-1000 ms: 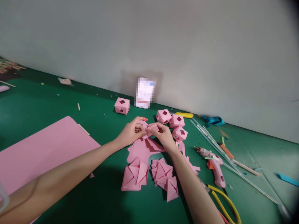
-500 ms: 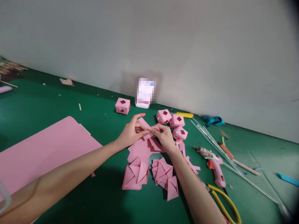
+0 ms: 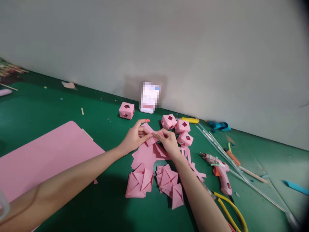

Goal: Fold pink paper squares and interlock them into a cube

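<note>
Both hands meet at a piece of pink paper (image 3: 153, 139), held a little above the table. My left hand (image 3: 135, 137) pinches it between thumb and fingers, with one finger raised. My right hand (image 3: 169, 141) grips its right part, and the fingertips of both hands nearly touch. Below them lies a stack of pink paper sheets (image 3: 145, 156). Closer to me sit two piles of folded pink paper squares, a left pile (image 3: 138, 183) and a right pile (image 3: 169, 178). Pink paper strips (image 3: 193, 166) lie beside my right forearm.
Pink paper cubes with cut-outs stand behind my hands, one on the left (image 3: 126, 110) and several on the right (image 3: 182, 126). A phone (image 3: 149, 98) leans on the wall. Glue gun (image 3: 220, 170), yellow-handled scissors (image 3: 231, 209) and glue sticks lie right; a large pink sheet (image 3: 48, 154) lies left.
The hands stay nearly in place, still pinching the pink paper. The right part of the paper looks pressed slightly lower and flatter. The view has shifted very slightly.
</note>
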The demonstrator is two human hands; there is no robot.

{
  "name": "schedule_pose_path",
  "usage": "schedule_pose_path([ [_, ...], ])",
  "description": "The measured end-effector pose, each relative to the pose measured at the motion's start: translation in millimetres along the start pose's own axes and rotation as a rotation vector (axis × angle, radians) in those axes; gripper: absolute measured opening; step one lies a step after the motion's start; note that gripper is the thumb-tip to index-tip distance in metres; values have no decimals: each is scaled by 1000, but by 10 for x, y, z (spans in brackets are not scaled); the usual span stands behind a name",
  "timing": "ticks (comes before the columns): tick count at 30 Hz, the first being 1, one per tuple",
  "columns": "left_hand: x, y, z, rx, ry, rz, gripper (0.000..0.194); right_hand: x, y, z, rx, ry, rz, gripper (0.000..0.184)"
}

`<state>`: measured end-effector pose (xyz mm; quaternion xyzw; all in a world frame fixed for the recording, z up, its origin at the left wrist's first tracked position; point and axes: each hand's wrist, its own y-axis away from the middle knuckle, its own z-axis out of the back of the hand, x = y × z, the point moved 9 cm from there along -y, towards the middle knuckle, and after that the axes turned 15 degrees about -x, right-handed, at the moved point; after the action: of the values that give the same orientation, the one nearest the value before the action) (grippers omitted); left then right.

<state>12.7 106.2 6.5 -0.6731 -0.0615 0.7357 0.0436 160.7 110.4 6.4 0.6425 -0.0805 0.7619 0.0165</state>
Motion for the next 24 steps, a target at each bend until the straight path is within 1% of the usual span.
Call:
schedule_pose_path([
  [4,30,-23,30,-29,22,11,59,-46,-8,-17,7,-5,-51,29],
  [7,23,-20,25,-22,13,8,59,-74,-15,-7,4,-45,-77,26],
  [10,11,-10,-1,11,-6,13,56,-83,-15,-3,8,-98,-79,25],
  [13,19,-12,-13,28,-11,21,55,-79,-16,4,-4,-102,-67,28],
  [18,83,-40,18,-6,54,55,61,-46,-19,-9,5,-67,-35,23],
  [21,107,-52,39,-30,68,67,62,-62,-23,-17,16,-102,-59,25],
  [24,97,-48,31,-25,76,62,63,-65,-31,13,-22,-117,-63,27],
])
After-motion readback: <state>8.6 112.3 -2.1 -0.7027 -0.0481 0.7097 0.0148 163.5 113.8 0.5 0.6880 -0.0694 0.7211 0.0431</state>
